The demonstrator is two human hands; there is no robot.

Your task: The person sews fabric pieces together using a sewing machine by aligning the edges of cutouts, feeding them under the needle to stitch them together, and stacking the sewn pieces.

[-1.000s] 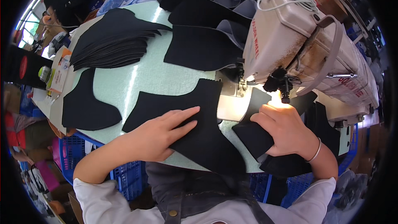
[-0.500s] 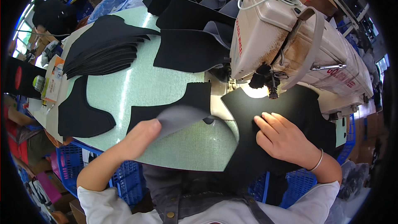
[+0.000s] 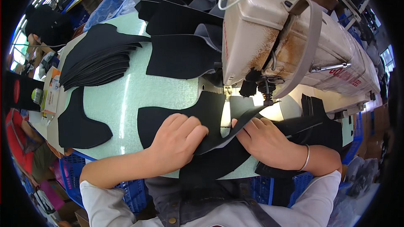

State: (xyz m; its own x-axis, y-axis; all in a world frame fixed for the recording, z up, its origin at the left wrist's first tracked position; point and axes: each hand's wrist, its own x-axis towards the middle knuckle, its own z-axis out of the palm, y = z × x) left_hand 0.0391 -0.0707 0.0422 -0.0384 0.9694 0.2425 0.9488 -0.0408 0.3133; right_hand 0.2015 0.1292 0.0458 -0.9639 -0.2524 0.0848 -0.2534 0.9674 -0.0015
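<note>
Fingers curled, my left hand [image 3: 174,143] grips the near left end of a black fabric piece [image 3: 212,141] with a grey underside. The piece is lifted and folded between my hands, and its edge rises toward the sewing machine's needle area. My right hand [image 3: 267,138] pinches the same piece further right, its fingertips partly hidden behind the fabric. Beneath and beyond my left hand a curved black cut piece [image 3: 202,108] lies flat on the table. The sewing machine [image 3: 256,29] stands just beyond my right hand, its lamp lighting the bed.
A fanned stack of black cut pieces [image 3: 99,56] lies at the far left, with a smaller stack [image 3: 82,122] nearer. More black pieces [image 3: 181,56] are heaped behind. Black pieces [image 3: 324,130] lie right of my right hand. Blue crates [image 3: 136,191] stand below the table edge.
My left hand has moved right and closed on the fabric. My right hand, flat on a piece before, now pinches the lifted edge. The fabric has been folded up between them.
</note>
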